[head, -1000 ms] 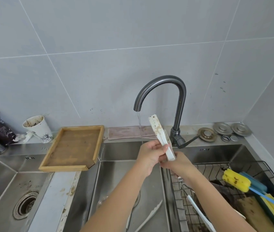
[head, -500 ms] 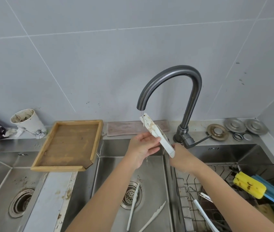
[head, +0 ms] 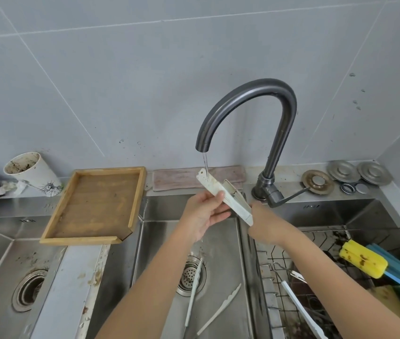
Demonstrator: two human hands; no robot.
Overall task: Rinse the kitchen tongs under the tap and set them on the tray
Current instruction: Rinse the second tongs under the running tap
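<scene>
White kitchen tongs [head: 215,185] with brown stains are tilted up to the left, their tip under the thin stream from the dark curved tap [head: 248,94]. My left hand [head: 202,214] holds the tongs near the middle, thumb on top and fingers beneath. Holding the lower handle end is my right hand [head: 263,222], its fingers hidden behind the tongs. The wooden tray [head: 96,206] lies to the left on the sink's edge with nothing on it.
More white tongs [head: 194,289] lie in the middle basin by the drain [head: 189,277]. A wire rack [head: 316,243] on the right holds another utensil, a yellow brush [head: 362,259] and sponges. A dirty cup [head: 31,171] stands at back left, metal lids [head: 342,170] at back right.
The tongs' tip has moved left into the water stream, and my left hand has slid along them. The camera has drawn closer.
</scene>
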